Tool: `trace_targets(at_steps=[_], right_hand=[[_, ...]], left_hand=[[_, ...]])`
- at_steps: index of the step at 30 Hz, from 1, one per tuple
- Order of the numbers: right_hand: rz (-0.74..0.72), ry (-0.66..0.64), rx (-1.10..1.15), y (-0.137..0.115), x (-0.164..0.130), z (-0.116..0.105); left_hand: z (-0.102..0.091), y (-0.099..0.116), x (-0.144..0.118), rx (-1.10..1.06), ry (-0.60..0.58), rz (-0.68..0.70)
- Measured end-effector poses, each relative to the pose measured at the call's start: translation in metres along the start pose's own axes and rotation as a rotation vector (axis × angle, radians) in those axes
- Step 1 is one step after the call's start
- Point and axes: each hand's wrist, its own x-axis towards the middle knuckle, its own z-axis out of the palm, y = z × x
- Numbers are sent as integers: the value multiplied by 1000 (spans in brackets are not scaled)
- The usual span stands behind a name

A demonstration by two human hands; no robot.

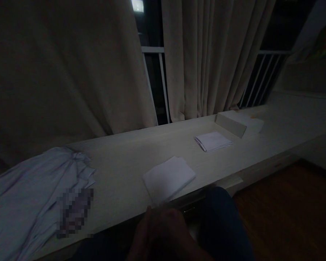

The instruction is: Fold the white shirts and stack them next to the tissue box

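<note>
My left hand (141,233) and my right hand (172,226) are close together low in the middle, just in front of the ledge's edge. Darkness and blur hide their fingers, and I cannot tell whether anything lies between them. Nearest to them is a flat white folded cloth (170,177), lying at the front edge of the pale ledge (119,170). Farther right lies a second white folded piece (213,141), thicker, with its layers showing at the left side.
On the left a loose heap of pale fabric (35,192) spreads over the ledge, partly behind a pixelated patch. A white box (239,123) stands at the back right. Beige curtains (201,61) hang behind, with railings between them. My knee (222,210) is against the front edge.
</note>
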Motion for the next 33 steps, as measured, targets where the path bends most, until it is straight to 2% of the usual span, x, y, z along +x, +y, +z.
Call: trace_targets(at_steps=[3, 6, 8, 11, 13, 15, 17, 19, 22, 24, 29, 33], right_hand=[[-130, -34, -138, -11, -7, -15], [-355, 82, -390, -42, 11, -53], [-462, 191, -520, -67, 31, -81], [-581, 293, -674, -98, 61, -109], [-647, 271, -821, -110, 77, -109], [-712, 160, -1003, -114, 88, -93], [-776, -11, -1171, -110, 96, -67], [-824, -168, -1289, -101, 103, -41], [-835, -286, -1390, -87, 118, -18], [-802, -269, -1426, -80, 129, -20], [-641, -73, -1428, -81, 155, -68], [-534, -38, -1343, -90, 168, -105]], left_hand=[[0, 12, 7, 24, -12, -52], [-9, 17, 13, 247, 72, 21], [-17, 20, 20, 439, 185, 184], [-19, 35, 37, 729, 295, 556], [-9, 49, 53, 938, 271, 767], [7, 60, 71, 1174, 213, 885], [22, 66, 88, 1407, 175, 922], [32, 64, 101, 1591, 144, 902], [35, 54, 114, 1763, 89, 852], [32, 48, 117, 1813, 70, 869], [31, 37, 118, 1773, 154, 991], [35, 37, 118, 1719, 139, 990]])
